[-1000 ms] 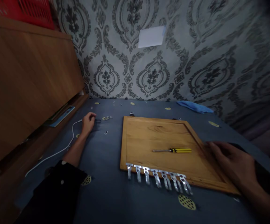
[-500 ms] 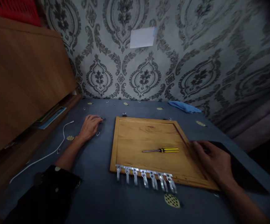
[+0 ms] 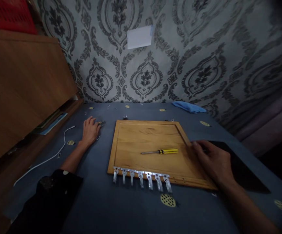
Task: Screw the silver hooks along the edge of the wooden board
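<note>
Now a small metal piece (image 3: 103, 123) lies at two o'clock from the left hand (image 3: 89, 131), the nearer one, with fingers loosely spread. Half curled, the right hand (image 3: 212, 159) is at three o'clock of the wooden board (image 3: 136, 141); its grip I cannot tell. The screwdriver (image 3: 160, 151) points to nine.

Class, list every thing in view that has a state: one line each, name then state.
Wooden panel: lying flat
Screwdriver: lying on the panel
Metal fittings: seven, lined up overhanging the panel's near edge
White cable: loosely curved, upper end unplugged
Blue cloth: crumpled
Left hand: lowered by small pieces, grip unclear
Right hand: at the panel's right edge
</note>
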